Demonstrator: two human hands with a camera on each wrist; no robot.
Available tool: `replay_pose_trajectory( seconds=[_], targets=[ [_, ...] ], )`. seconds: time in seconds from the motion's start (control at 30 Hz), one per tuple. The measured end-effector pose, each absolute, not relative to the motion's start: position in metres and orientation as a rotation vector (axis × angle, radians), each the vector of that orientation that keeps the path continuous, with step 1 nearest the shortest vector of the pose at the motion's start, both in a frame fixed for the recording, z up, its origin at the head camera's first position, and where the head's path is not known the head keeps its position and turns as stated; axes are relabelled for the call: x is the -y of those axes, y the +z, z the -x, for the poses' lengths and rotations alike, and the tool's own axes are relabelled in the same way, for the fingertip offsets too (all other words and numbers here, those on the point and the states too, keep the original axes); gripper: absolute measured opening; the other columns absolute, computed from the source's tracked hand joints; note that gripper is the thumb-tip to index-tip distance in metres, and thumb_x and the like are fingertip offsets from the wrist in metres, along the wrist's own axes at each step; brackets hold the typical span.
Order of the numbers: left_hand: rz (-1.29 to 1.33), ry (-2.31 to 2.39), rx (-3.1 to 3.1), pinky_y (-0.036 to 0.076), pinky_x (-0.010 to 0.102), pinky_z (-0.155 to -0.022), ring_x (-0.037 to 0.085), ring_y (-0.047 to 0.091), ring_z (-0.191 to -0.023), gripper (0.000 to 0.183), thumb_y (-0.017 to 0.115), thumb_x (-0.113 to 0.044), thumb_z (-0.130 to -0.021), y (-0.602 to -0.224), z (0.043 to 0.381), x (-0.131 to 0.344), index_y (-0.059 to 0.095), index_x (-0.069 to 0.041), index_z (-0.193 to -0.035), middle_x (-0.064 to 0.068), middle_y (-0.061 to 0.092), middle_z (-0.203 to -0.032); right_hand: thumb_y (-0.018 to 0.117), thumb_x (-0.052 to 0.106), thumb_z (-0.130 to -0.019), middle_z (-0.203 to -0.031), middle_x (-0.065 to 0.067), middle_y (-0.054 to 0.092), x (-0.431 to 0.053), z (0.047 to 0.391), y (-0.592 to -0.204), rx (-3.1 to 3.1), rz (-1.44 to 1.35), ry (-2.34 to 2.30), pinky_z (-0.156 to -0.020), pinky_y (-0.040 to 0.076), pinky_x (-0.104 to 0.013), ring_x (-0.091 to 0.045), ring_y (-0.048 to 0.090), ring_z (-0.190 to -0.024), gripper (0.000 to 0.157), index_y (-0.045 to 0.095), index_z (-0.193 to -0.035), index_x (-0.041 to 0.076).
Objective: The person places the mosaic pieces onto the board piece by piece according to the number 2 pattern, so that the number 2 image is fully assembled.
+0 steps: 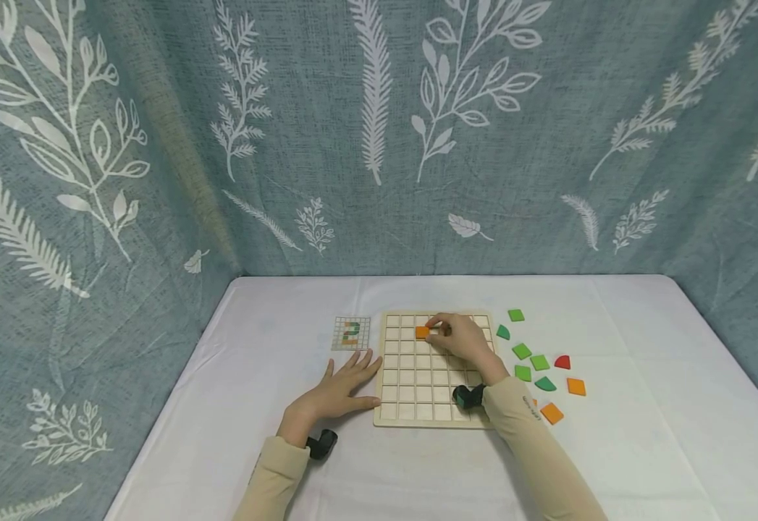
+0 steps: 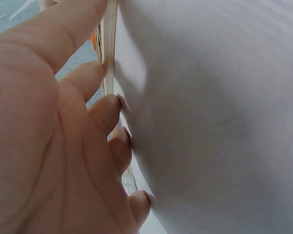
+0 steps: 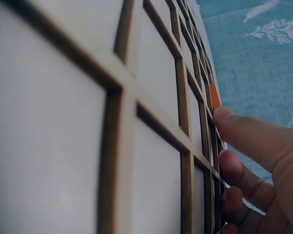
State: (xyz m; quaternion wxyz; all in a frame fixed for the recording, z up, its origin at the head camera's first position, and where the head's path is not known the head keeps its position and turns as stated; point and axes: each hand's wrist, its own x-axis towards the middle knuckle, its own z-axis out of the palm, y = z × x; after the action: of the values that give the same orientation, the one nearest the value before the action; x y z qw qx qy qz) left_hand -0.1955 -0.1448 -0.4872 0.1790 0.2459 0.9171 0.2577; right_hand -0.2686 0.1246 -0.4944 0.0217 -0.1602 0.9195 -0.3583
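A wooden grid board (image 1: 407,394) lies flat on the table. My right hand (image 1: 460,339) is over its upper part and pinches an orange square tile (image 1: 422,332) at a cell in the second row. The right wrist view shows the thumb against the edge of that orange tile (image 3: 215,96), with the other fingers bent beside it. Spread flat at the board's left edge, my left hand (image 1: 336,391) touches that edge with thumb and index finger. In the left wrist view, the fingers of the left hand (image 2: 63,126) are extended along the wooden rim (image 2: 109,48).
A small pattern card (image 1: 351,334) with a coloured figure lies left of the board. Right of it are scattered loose pieces: green squares (image 1: 539,362), dark green quarter-rounds (image 1: 545,384), a red quarter-round (image 1: 562,362) and orange squares (image 1: 576,386). A patterned curtain (image 1: 379,217) hangs behind the table.
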Motion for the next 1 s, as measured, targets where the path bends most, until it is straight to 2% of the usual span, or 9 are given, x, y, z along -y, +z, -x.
replay_pose_trajectory(
  seconds=[0.23,1.0],
  targets=[
    [-0.693,0.720,-2.593,-0.010,0.063,-0.108,0.030,0.002,-0.143,0.074,0.058,-0.044,-0.088,-0.4886,0.1953,0.1449,0.024,-0.017,-0.148,0.010,0.014,-0.154,0.068,0.026,-0.086,-0.071,0.002,0.058,-0.1239,0.2687,-0.4965,-2.860,0.480,-1.095,-0.050,0.033,-0.025,-0.012,0.043,-0.053,0.023,0.068,-0.106,0.015],
    [-0.703,0.718,-2.589,-0.011,0.063,-0.107,0.031,0.001,-0.143,0.075,0.058,-0.043,-0.088,-0.4876,0.1954,0.1459,0.023,-0.017,-0.148,0.011,0.013,-0.155,0.066,0.025,-0.087,-0.070,0.001,0.057,-0.1268,0.2695,-0.4977,-2.855,0.498,-1.127,-0.048,0.032,-0.024,-0.011,0.041,-0.053,0.025,0.067,-0.108,0.013]
  ],
)
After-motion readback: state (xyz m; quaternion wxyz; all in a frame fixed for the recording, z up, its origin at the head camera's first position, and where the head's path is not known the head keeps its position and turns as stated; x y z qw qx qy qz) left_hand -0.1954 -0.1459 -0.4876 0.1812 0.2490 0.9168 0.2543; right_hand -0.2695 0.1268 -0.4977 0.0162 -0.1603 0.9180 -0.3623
